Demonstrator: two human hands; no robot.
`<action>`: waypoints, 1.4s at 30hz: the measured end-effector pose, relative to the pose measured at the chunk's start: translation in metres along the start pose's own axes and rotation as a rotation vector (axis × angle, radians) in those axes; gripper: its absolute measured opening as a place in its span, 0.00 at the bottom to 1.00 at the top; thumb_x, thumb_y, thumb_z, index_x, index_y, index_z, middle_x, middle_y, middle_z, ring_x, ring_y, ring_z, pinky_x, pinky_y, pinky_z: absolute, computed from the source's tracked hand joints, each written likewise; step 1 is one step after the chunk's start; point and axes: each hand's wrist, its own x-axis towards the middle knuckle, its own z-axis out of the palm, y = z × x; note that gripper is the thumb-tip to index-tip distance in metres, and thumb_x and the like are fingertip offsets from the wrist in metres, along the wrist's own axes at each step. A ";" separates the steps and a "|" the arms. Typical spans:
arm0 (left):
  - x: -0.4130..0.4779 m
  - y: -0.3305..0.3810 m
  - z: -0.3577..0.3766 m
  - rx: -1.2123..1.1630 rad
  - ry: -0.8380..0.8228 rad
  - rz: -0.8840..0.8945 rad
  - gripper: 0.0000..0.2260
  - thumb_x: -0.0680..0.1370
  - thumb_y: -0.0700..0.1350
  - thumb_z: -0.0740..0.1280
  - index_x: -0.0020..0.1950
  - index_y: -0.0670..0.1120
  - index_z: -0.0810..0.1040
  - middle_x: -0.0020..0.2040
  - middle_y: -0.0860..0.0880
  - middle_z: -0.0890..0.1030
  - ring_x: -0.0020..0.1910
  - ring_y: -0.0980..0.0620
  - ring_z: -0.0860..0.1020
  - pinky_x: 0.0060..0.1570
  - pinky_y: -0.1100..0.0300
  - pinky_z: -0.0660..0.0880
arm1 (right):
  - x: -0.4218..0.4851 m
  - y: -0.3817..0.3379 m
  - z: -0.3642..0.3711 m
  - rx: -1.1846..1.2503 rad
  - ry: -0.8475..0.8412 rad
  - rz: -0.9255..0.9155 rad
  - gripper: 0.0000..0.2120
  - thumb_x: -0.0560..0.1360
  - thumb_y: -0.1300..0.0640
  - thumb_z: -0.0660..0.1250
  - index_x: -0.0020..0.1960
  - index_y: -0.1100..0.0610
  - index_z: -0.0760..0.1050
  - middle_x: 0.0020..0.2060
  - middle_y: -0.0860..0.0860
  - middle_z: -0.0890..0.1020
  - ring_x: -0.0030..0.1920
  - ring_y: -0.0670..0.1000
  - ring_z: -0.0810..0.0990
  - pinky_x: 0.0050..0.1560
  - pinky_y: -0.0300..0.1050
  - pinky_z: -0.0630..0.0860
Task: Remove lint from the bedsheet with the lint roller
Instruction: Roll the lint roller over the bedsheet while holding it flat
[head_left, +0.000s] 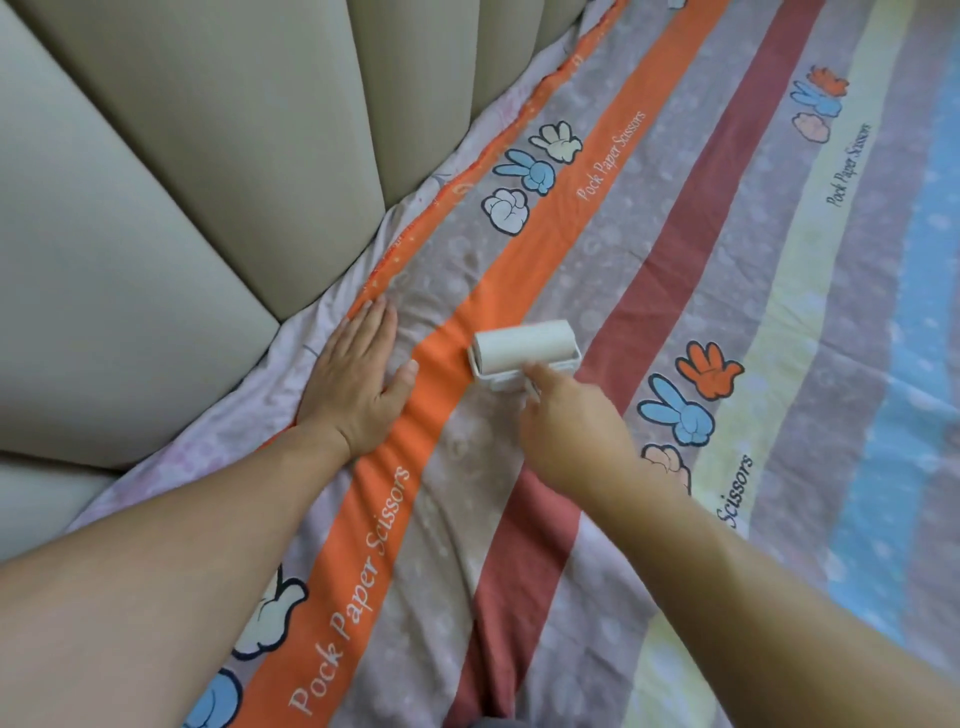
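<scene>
The striped bedsheet (675, 291) with orange, dark red, yellow and blue bands and cartoon hand prints covers the bed. A white lint roller (524, 349) lies with its roll on the sheet, across the grey band between the orange and dark red stripes. My right hand (574, 426) grips its handle from behind, forefinger stretched toward the roll; the handle is mostly hidden under the hand. My left hand (358, 379) presses flat on the sheet to the left of the roller, fingers straight, thumb spread toward the orange stripe.
A padded beige headboard (182, 182) rises along the left, meeting the sheet's edge just beyond my left hand. The sheet shows soft wrinkles near my forearms and stretches away to the right.
</scene>
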 end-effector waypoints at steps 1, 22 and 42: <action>0.000 0.000 -0.001 -0.013 -0.001 0.001 0.39 0.78 0.62 0.45 0.81 0.37 0.58 0.82 0.41 0.57 0.81 0.46 0.55 0.80 0.52 0.48 | -0.014 0.003 0.002 -0.020 -0.004 -0.011 0.22 0.76 0.59 0.57 0.69 0.50 0.67 0.51 0.57 0.80 0.49 0.60 0.79 0.42 0.47 0.71; -0.056 0.006 -0.008 0.210 0.017 -0.037 0.34 0.79 0.56 0.50 0.80 0.37 0.60 0.80 0.39 0.60 0.80 0.44 0.58 0.79 0.45 0.51 | 0.048 -0.060 -0.064 0.344 0.027 0.049 0.22 0.78 0.61 0.54 0.72 0.54 0.65 0.50 0.57 0.77 0.43 0.59 0.81 0.35 0.48 0.80; -0.046 0.007 -0.013 0.205 -0.169 -0.137 0.43 0.70 0.61 0.37 0.83 0.42 0.44 0.83 0.44 0.43 0.82 0.49 0.41 0.79 0.51 0.37 | -0.097 0.010 0.011 -0.064 -0.151 -0.083 0.18 0.75 0.61 0.55 0.64 0.52 0.65 0.36 0.51 0.71 0.39 0.57 0.74 0.36 0.46 0.67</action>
